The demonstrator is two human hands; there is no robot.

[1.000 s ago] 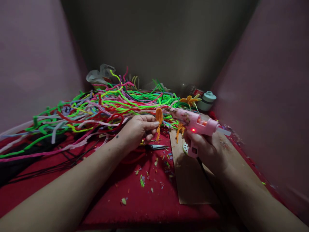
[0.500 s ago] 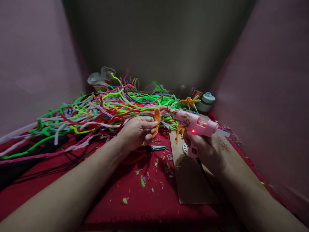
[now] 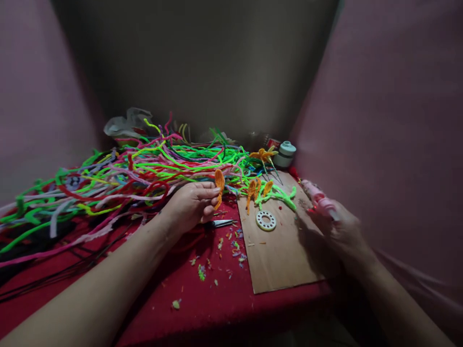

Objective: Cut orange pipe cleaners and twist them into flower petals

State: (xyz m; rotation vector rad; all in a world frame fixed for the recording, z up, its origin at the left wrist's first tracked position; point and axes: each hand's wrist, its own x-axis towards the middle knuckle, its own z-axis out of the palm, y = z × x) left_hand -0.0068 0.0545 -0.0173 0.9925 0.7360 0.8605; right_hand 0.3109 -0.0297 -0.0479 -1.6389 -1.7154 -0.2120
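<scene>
My left hand (image 3: 191,202) pinches a small orange fuzzy loop (image 3: 219,185), held upright above the table. At the right, my right hand (image 3: 340,231) is wrapped round a pink glue gun (image 3: 320,198), which is slightly blurred. The gun is over the right edge of a brown board (image 3: 282,260). On the board lie orange fuzzy pieces (image 3: 251,192), a bright green fuzzy piece (image 3: 285,195) and a white ring with holes (image 3: 265,220). Scissors (image 3: 222,223) rest on the red cloth just beyond my left fingers.
A big heap of colourful pipe cleaners (image 3: 144,168) covers the back and left of the red table (image 3: 213,318). Behind it sits a clear plastic bag (image 3: 126,123). At the back right stand a pale green jar (image 3: 285,154) and an orange flower shape (image 3: 263,155). Scraps litter the cloth.
My right hand has carried the glue gun away from the orange loop, to the right, uncovering the ring and green piece. The view has turned right. My left hand still holds the loop.
</scene>
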